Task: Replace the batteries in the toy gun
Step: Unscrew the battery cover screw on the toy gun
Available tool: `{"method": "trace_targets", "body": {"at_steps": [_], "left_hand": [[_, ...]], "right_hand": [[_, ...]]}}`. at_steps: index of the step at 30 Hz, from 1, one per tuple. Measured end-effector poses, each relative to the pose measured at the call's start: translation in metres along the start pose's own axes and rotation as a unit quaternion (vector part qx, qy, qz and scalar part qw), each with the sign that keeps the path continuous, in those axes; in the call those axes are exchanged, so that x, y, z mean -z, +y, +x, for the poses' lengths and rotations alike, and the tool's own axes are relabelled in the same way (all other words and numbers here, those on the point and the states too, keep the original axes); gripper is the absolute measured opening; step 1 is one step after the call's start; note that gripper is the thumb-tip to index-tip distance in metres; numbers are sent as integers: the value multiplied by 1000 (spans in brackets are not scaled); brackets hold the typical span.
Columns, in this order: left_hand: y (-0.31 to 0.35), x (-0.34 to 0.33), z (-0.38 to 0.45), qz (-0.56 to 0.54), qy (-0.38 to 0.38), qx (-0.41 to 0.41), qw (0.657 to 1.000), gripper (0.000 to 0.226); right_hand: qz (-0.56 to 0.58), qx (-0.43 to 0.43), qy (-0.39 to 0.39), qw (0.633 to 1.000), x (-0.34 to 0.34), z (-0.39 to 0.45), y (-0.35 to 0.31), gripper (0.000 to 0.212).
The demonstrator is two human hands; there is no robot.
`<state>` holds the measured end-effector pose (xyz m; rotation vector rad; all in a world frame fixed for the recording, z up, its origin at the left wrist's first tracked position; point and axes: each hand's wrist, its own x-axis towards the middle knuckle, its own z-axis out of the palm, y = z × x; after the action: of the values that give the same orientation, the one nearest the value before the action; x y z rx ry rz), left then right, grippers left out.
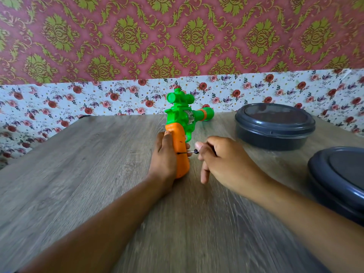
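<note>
Toy gun [182, 123] on wood-grain table [98, 174], left hand [164, 156] gripping handle; right hand [220, 160] pinching screwdriver [187, 152]; floral wallpaper [177, 36].

The plastic toy gun [180, 123] is bright green in its body, scope and barrel, with an orange grip and an orange ring near the muzzle. The wooden desk [98, 174] shows grey-brown streaked grain. Two round lidded plastic containers, one at the desk's far right edge [274, 127] and one at its right edge [338, 178], are dark grey. The upper wall [177, 36] carries pink paper with olive-green damask scrolls; the lower band [118, 99] is white with red, pink and purple roses.
</note>
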<state>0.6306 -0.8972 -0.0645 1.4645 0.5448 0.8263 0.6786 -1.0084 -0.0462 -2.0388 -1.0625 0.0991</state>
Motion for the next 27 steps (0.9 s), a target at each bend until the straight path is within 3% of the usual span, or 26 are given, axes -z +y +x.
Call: {"method": "trace_targets", "body": {"at_steps": [5, 9, 12, 17, 22, 27], "left_hand": [[-4, 3, 2, 4, -8, 0, 1000, 30], [-2, 2, 0, 4, -12, -1, 1000, 30], [-2, 1, 1, 0, -7, -11, 1000, 30], [-5, 2, 3, 6, -5, -14, 1000, 30], [-5, 2, 3, 16, -11, -16, 1000, 30], [-8, 3, 5, 8, -14, -20, 1000, 29]], "right_hand": [[19, 54, 14, 998, 3, -2, -3, 15], [59, 41, 4, 997, 4, 0, 0, 10], [65, 2, -9, 998, 2, 2, 2, 21], [-44, -1, -1, 999, 1, 0, 3, 46], [-44, 31, 38, 998, 1, 2, 5, 33], [28, 69, 28, 997, 4, -1, 0, 16]]}}
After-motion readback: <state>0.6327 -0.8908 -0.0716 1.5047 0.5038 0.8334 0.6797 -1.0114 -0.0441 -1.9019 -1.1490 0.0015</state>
